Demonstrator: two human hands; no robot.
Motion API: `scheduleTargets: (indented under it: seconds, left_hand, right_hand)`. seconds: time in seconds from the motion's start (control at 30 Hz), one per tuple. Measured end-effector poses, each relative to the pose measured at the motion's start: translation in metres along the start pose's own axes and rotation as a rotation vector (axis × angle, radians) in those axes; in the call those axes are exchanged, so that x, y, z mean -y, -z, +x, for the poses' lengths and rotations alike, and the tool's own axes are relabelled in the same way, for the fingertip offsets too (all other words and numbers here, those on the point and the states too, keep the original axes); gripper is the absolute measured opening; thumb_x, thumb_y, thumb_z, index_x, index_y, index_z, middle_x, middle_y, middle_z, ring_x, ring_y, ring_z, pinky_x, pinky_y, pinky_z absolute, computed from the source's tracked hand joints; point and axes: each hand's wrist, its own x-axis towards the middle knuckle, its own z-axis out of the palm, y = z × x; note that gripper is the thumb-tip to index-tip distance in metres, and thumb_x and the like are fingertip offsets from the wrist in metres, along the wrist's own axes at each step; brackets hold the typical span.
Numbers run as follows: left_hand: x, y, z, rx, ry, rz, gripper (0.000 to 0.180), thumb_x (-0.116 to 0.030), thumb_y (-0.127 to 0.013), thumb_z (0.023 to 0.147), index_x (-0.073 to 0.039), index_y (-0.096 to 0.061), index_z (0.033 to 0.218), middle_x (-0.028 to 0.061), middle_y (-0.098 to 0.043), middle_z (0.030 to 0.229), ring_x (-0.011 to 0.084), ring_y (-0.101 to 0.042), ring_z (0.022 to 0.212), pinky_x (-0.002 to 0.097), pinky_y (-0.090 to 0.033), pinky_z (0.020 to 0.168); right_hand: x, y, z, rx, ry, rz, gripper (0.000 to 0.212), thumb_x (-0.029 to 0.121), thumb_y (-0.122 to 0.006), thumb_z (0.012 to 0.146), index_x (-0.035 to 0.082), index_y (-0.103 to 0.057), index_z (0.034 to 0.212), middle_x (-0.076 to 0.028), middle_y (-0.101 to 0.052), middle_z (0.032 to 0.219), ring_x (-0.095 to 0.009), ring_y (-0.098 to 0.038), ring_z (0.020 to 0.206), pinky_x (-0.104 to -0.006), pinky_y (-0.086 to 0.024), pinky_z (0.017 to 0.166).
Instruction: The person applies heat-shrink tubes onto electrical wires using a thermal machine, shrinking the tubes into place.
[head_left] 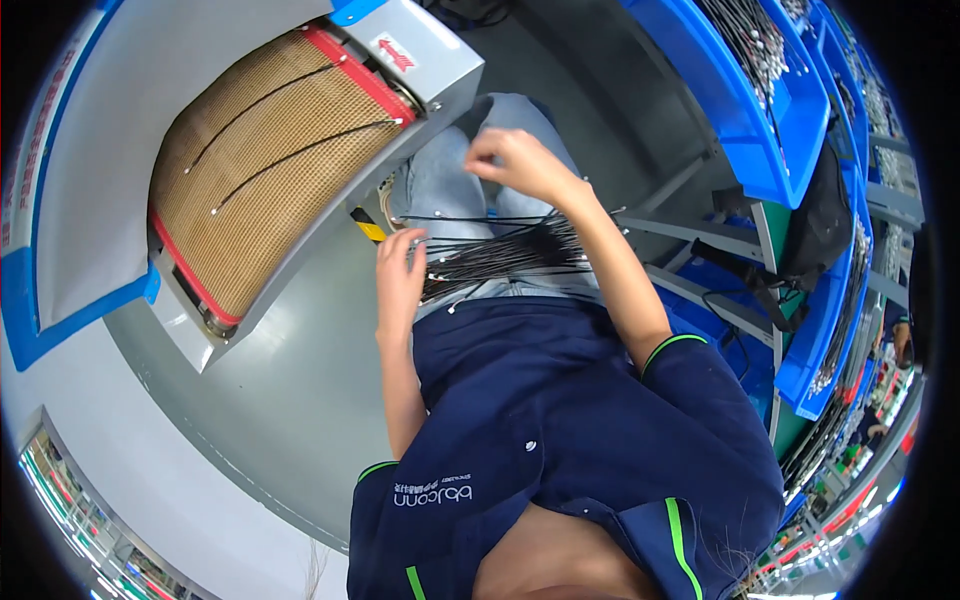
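A bundle of thin black cables point(520, 255) with small pale end connectors lies across my lap. At its left end is my left hand point(398, 275), thumb and fingers slightly apart beside the connectors; it does not visibly grip a cable. My right hand point(520, 163) is raised over my knees, beyond the bundle, its fingers curled and the fingertips together. Whatever those fingers hold, if anything, is too small to make out. Two separate black cables, the upper one point(255, 103) and the lower one point(300, 157), lie apart on the brown mesh conveyor belt point(215, 245).
The belt's grey metal housing point(425, 60) stands at the front left, with a blue-edged cover point(85, 220) beside it. Blue bins point(745, 150) full of cables line the right side on a metal rack. A black bag point(815, 220) with straps hangs there.
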Motion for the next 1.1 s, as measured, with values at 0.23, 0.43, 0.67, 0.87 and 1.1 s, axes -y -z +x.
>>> scheduleTargets:
  seconds: [0.23,0.43,0.67,0.87,1.1]
  left_hand:
    - [-0.024,-0.043,0.019,0.003,0.134,0.002,0.022,-0.008,-0.056,0.087,-0.005,-0.060,0.109,0.0144,-0.058,0.109,0.0304,-0.052,0.107,0.0379,-0.041,0.092]
    - [-0.034,-0.076,0.027,0.012,0.122,0.047,0.032,-0.009,-0.054,0.089,-0.006,-0.051,0.121,0.0170,-0.051,0.120,0.0329,-0.049,0.112,0.0395,-0.039,0.094]
    - [-0.049,-0.076,0.026,0.121,0.082,0.124,0.025,-0.011,-0.050,0.093,-0.003,-0.054,0.116,0.0169,-0.054,0.111,0.0312,-0.054,0.102,0.0390,-0.042,0.087]
    - [-0.077,-0.070,0.022,0.159,0.093,0.053,0.018,-0.009,-0.052,0.092,0.002,-0.060,0.104,0.0140,-0.060,0.086,0.0245,-0.061,0.073,0.0353,-0.047,0.068]
    - [-0.137,-0.085,0.020,0.283,0.047,-0.098,0.018,-0.010,-0.056,0.089,0.001,-0.061,0.102,0.0134,-0.062,0.083,0.0224,-0.060,0.069,0.0336,-0.047,0.066]
  right_hand:
    - [-0.071,0.016,-0.093,0.352,-0.288,-0.009,0.021,0.018,-0.067,0.078,0.003,-0.067,0.091,-0.014,-0.069,0.089,-0.030,-0.065,0.087,-0.0375,-0.049,0.077]
    - [-0.090,0.040,-0.115,0.305,-0.235,0.009,0.020,0.016,-0.066,0.079,0.002,-0.067,0.094,-0.014,-0.068,0.088,-0.031,-0.064,0.086,-0.0376,-0.049,0.078]
    - [-0.083,0.079,-0.129,0.114,-0.142,0.148,0.016,0.015,-0.060,0.086,0.002,-0.067,0.094,-0.012,-0.064,0.089,-0.029,-0.062,0.082,-0.0357,-0.048,0.074]
    - [-0.071,0.097,-0.132,0.068,-0.119,0.088,0.018,0.015,-0.064,0.083,0.004,-0.065,0.097,-0.011,-0.064,0.090,-0.027,-0.062,0.080,-0.0336,-0.048,0.070]
    - [-0.027,0.077,-0.126,0.031,0.143,0.087,0.021,0.018,-0.065,0.079,0.009,-0.063,0.098,-0.007,-0.063,0.090,-0.030,-0.062,0.080,-0.0382,-0.050,0.068]
